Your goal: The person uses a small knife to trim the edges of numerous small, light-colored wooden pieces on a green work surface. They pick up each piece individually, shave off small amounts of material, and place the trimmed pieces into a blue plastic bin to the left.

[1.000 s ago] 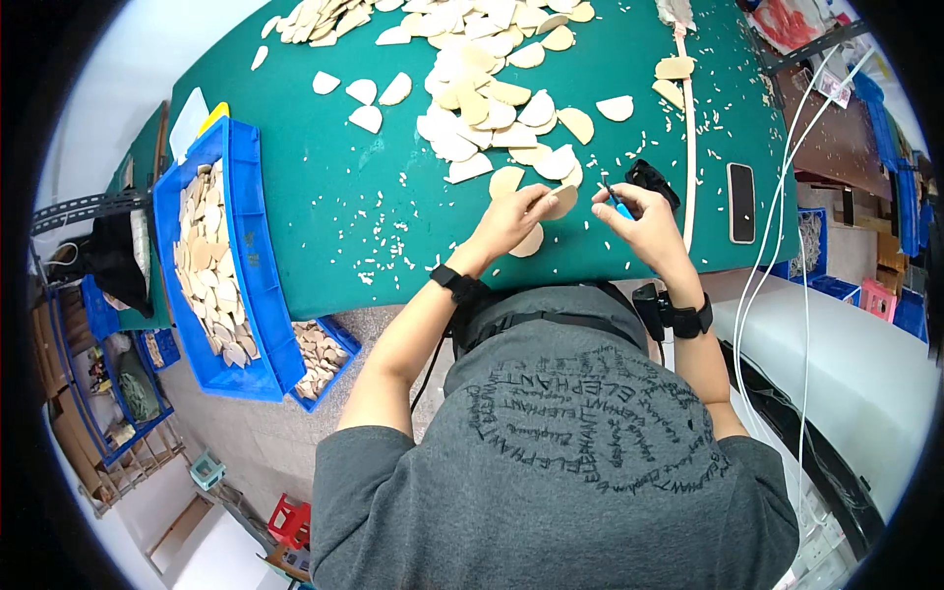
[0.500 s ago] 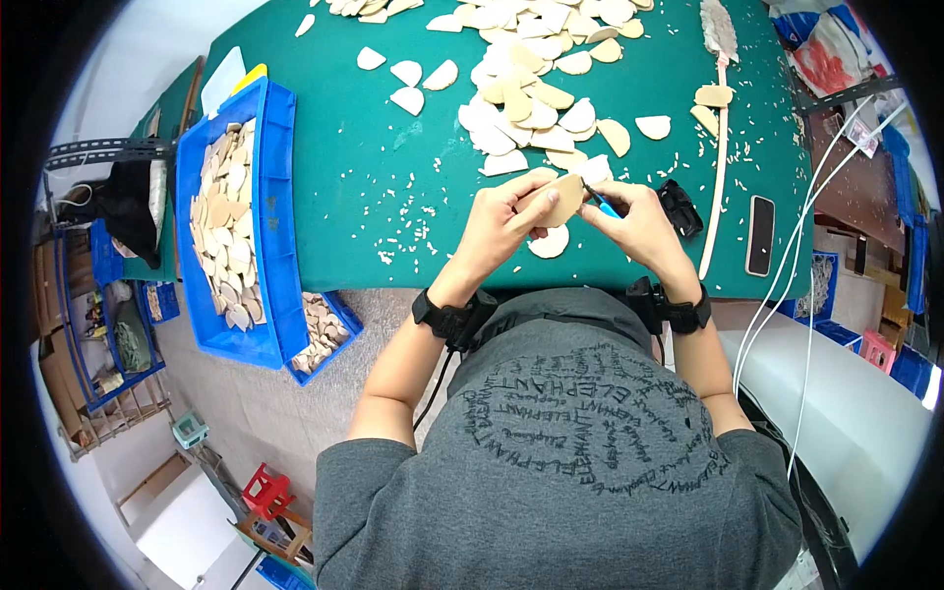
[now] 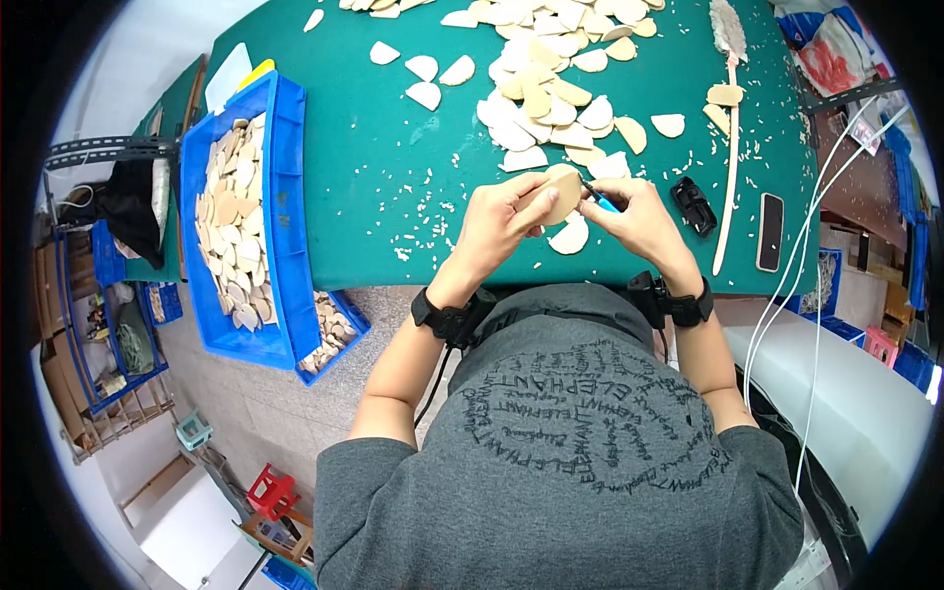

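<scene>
My left hand (image 3: 500, 218) pinches a flat cream-coloured piece with a rounded edge (image 3: 562, 195) between thumb and fingers, above the near edge of the table. Closed around a small blue-handled tool (image 3: 603, 201) is my right hand (image 3: 637, 218). The tool's dark tip is at the right edge of the piece; its exact kind is mostly hidden by my fingers. Just below the two hands, a loose cream piece (image 3: 569, 237) lies on the green table. Farther back, a heap of similar half-round pieces (image 3: 539, 98) spreads over the tabletop.
At the left stands a blue crate (image 3: 285, 211) filled with such pieces, with a second blue bin (image 3: 346, 346) lower beside it. To the right lie a black object (image 3: 693, 206), a long pale stick (image 3: 729, 187) and a phone (image 3: 770, 232). Small pale scraps dot the green table (image 3: 364, 226).
The held piece has turned a little and stands more upright, the tool tip still at its edge. The tabletop and crate sit slightly farther right in view. Both hands keep their hold.
</scene>
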Demonstrator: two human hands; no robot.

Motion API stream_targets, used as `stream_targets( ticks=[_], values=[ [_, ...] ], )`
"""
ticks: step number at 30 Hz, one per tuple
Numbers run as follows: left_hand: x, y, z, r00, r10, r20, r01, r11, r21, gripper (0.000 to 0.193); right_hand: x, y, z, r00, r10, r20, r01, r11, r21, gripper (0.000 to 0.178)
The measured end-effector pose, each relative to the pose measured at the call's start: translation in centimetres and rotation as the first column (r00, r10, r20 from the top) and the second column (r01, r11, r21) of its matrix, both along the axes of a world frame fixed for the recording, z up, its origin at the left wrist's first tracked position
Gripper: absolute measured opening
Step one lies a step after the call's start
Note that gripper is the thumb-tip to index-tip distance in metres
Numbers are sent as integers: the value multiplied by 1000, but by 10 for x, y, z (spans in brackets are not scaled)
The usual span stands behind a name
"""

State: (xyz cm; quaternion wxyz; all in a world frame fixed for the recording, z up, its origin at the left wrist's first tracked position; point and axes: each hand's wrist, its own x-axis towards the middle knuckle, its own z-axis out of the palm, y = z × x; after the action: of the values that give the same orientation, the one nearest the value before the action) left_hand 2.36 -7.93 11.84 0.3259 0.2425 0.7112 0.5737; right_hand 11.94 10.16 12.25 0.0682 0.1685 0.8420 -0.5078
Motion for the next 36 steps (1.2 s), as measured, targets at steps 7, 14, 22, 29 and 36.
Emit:
stream_targets(
  ticks=[7,14,22,29,36],
  values=[
    [-9,-14,0,1000,-19,-19,19,1000,-2,31,-7,-13,-16,985,-39,-169,37,999,-15,25],
    [-18,-32,-4,999,30,13,-30,999,14,28,-19,-31,-5,995,-32,-96,33,999,2,24],
    [-128,-189,7,645,762,-52,-723,631,280,41,-8,-8,-14,957,-272,-103,258,957,-129,21],
    [-97,-104,-48,786,614,-71,-618,782,-81,38,10,9,-15,933,-348,-91,332,930,-159,20],
    [40,36,-132,661,-446,-604,-3,803,-596,42,32,25,-14,922,-386,-36,382,920,-88,20]
  ],
)
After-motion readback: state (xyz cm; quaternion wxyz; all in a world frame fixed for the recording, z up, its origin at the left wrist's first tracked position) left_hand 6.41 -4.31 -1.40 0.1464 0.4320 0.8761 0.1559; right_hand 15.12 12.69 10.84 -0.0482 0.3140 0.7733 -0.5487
